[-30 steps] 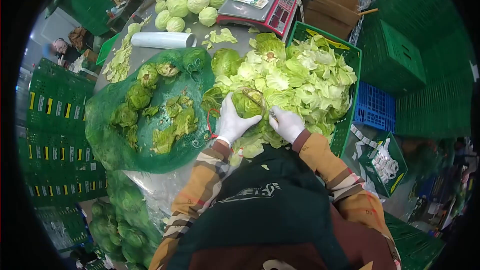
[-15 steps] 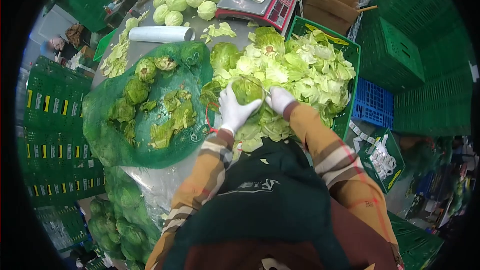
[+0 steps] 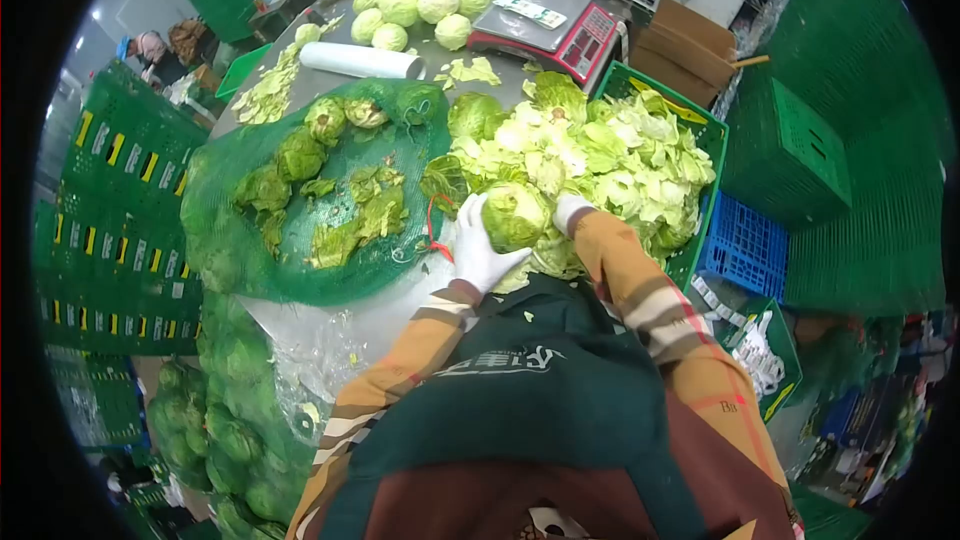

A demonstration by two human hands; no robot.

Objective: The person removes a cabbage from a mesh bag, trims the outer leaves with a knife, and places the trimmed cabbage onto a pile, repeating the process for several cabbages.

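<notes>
My left hand [image 3: 482,252], in a white glove, is wrapped round the left and lower side of a green cabbage [image 3: 516,216]. Just right of that head is my gloved right hand [image 3: 570,211]; its fingers are mostly hidden, and whether it touches the cabbage or holds anything cannot be made out. Behind both hands lies a heap of pale loose cabbage leaves [image 3: 620,165], spreading into a green crate [image 3: 716,165]. To the left, a green mesh bag [image 3: 225,250] is spread out with several darker cabbages [image 3: 300,154] and torn leaves [image 3: 375,212] on it.
Red scales [image 3: 545,22] stand at the back, with several trimmed cabbages [image 3: 438,2] and a white film roll [image 3: 362,61] to their left. A cardboard box [image 3: 685,45] and a blue crate [image 3: 745,240] are on the right. Stacked green crates [image 3: 120,240] line the left.
The cabbage has been turned, and a paler side faces up. Both hands have shifted slightly down, and the right hand's fingers are now more hidden. The whole view has moved a little.
</notes>
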